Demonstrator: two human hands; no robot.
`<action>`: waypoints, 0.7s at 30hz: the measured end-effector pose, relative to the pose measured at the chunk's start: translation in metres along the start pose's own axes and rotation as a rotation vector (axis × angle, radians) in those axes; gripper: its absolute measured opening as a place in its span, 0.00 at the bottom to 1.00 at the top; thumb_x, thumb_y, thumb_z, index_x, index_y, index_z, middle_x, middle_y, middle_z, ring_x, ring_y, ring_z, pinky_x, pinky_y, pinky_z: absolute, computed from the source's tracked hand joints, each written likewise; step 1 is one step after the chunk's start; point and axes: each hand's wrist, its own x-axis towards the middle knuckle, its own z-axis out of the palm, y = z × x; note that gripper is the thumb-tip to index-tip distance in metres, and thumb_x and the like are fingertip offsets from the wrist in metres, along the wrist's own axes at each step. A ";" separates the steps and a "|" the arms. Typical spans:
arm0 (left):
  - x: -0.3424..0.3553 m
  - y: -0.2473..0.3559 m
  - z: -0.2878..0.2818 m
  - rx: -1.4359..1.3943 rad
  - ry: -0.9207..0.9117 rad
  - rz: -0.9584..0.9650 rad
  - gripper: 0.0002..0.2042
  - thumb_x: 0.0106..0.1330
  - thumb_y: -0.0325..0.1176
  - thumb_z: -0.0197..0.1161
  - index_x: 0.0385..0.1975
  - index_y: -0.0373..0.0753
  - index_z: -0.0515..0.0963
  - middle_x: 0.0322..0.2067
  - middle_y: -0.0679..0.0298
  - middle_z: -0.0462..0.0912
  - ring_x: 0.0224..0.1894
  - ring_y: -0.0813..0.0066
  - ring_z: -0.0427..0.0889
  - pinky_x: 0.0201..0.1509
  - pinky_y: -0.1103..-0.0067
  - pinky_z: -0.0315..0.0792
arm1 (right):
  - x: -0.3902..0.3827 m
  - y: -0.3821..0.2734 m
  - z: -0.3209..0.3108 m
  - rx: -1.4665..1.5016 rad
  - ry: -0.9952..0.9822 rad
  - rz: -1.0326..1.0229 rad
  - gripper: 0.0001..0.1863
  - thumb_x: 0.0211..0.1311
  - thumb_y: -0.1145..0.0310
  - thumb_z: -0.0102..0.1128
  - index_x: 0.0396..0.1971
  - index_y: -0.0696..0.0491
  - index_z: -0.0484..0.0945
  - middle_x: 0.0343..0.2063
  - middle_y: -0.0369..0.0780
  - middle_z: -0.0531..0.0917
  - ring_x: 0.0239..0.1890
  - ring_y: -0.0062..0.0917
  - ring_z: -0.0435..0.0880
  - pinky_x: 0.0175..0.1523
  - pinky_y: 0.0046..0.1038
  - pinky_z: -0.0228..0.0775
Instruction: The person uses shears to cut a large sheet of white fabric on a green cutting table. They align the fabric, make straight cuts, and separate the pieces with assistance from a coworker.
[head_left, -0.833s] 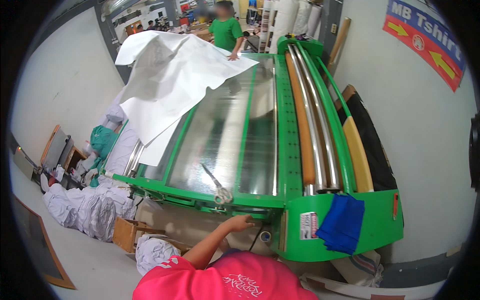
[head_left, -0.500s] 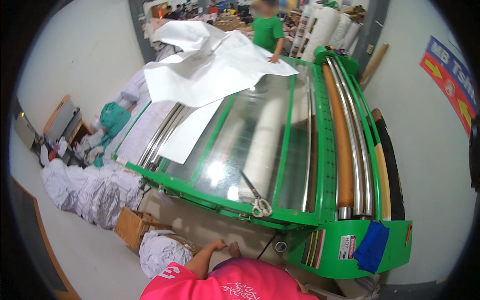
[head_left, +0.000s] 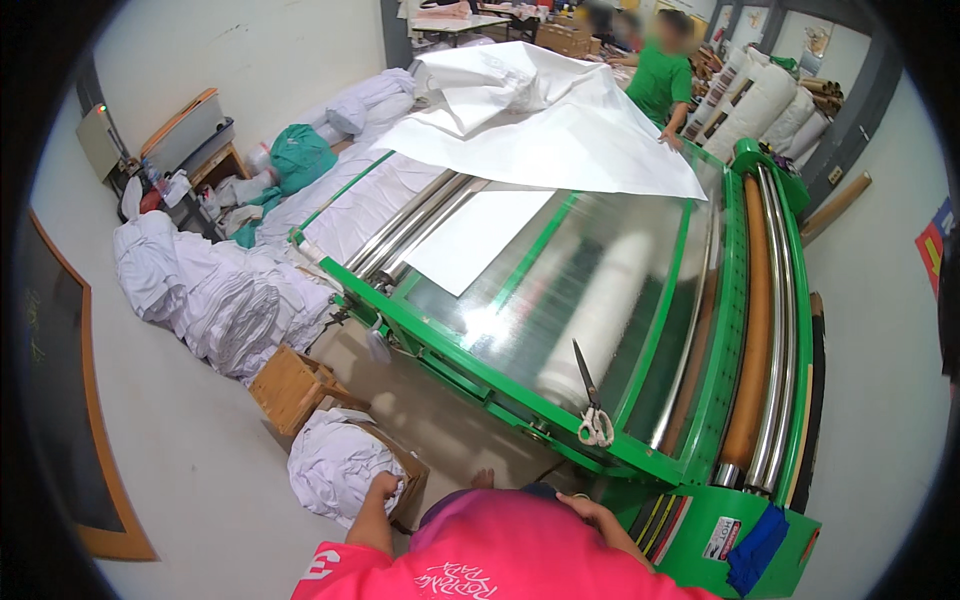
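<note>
At the cardboard box (head_left: 413,478), my left hand (head_left: 384,486) reaches against crumpled white cloth (head_left: 335,465); its fingertips are hidden, so I cannot tell whether it grips any. My right hand (head_left: 580,505) rests at my right thigh beside the green roller machine (head_left: 480,395), fingers stretched out, holding nothing visible. White-handled scissors (head_left: 595,425) lie on the machine's near edge, blades pointing away. A large white sheet (head_left: 560,130) is spread and rumpled over the far end, and a narrower white sheet (head_left: 480,240) lies across the clear top.
A person in a green shirt (head_left: 662,82) stands at the far side, one hand at the large sheet. Left are a wooden stool (head_left: 290,385) and piled white cloth (head_left: 215,300). Metal rollers (head_left: 780,330) run along the right. A blue cloth (head_left: 757,550) hangs at the near right corner.
The view has swung left. My left hand has moved left to the cloth in the box, and my right hand has come into view. The large sheet has settled lower over the machine.
</note>
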 end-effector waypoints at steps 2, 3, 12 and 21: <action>-0.008 -0.013 0.025 -0.070 0.078 0.071 0.25 0.75 0.51 0.69 0.43 0.29 0.90 0.32 0.46 0.90 0.30 0.53 0.91 0.34 0.58 0.84 | -0.012 -0.055 0.004 -0.131 -0.040 -0.012 0.47 0.75 0.25 0.54 0.71 0.54 0.81 0.63 0.49 0.86 0.55 0.41 0.87 0.60 0.45 0.79; -0.012 -0.012 0.034 0.112 0.045 0.222 0.24 0.74 0.51 0.69 0.45 0.31 0.90 0.34 0.46 0.91 0.33 0.53 0.92 0.36 0.58 0.85 | -0.002 -0.070 -0.003 -0.253 -0.026 -0.095 0.48 0.75 0.25 0.55 0.73 0.55 0.80 0.65 0.51 0.84 0.60 0.43 0.85 0.65 0.45 0.77; -0.052 -0.019 0.070 0.471 -0.191 0.777 0.24 0.73 0.50 0.69 0.55 0.34 0.88 0.40 0.52 0.92 0.38 0.55 0.91 0.44 0.59 0.86 | -0.005 -0.202 0.001 -0.501 0.059 -0.555 0.45 0.75 0.30 0.60 0.72 0.55 0.80 0.69 0.54 0.83 0.71 0.46 0.82 0.76 0.40 0.72; -0.026 0.070 -0.023 -0.118 -0.288 -0.115 0.22 0.76 0.48 0.65 0.57 0.35 0.85 0.42 0.47 0.92 0.44 0.55 0.93 0.46 0.59 0.85 | -0.038 -0.268 -0.035 -0.275 0.540 -0.930 0.34 0.73 0.54 0.70 0.73 0.55 0.76 0.58 0.51 0.89 0.58 0.44 0.88 0.65 0.40 0.79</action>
